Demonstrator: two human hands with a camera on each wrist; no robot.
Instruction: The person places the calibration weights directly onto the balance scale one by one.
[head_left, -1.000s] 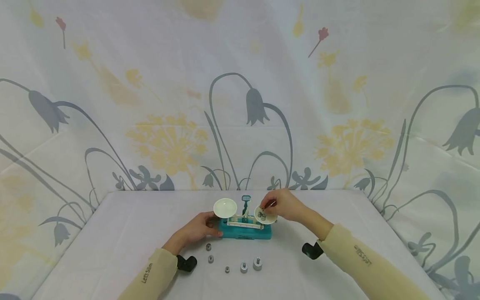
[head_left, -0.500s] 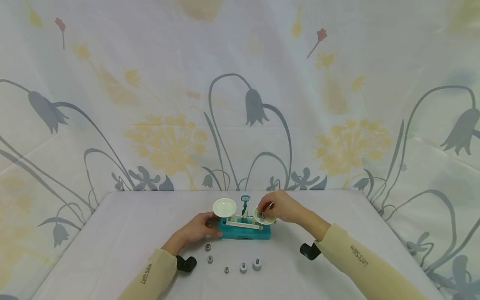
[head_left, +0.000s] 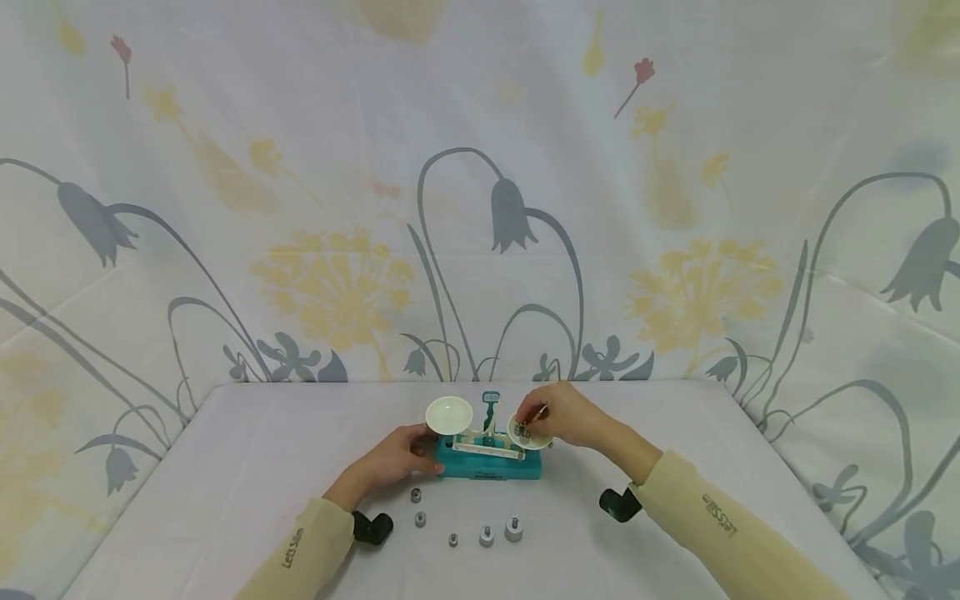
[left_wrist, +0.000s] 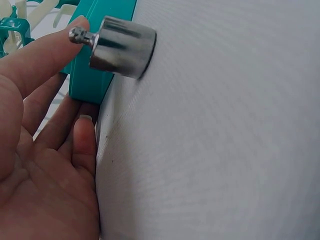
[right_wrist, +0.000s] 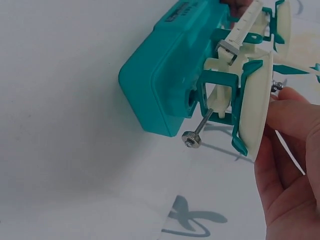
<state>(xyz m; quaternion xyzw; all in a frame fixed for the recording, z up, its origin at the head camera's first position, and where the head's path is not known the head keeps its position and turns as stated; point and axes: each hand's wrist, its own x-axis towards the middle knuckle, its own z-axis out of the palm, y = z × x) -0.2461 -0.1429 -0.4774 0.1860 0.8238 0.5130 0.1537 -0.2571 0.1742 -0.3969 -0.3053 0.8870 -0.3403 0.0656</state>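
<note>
A small teal balance scale [head_left: 489, 467] with two cream pans stands on the white-covered table. My left hand [head_left: 393, 457] grips the left end of its base, with the thumb along the front side and other fingers behind. My right hand [head_left: 567, 413] is at the right pan [head_left: 537, 442], its thumb and fingertips pinching a small metal weight [head_left: 523, 431] inside it. The right wrist view shows the knob of a weight [right_wrist: 276, 86] by these fingertips above the pan's rim. The left pan [head_left: 449, 415] holds nothing and sits higher than the right.
Several metal weights stand in front of the scale, among them a larger one [head_left: 513, 528] and a small one [head_left: 453, 540]. A weight [left_wrist: 124, 47] appears close beside the base in the left wrist view. A flower-patterned cloth [head_left: 480, 275] hangs behind the table.
My right hand has shifted slightly left and lower over the right pan, still pinching the weight. The left hand keeps its hold on the base.
</note>
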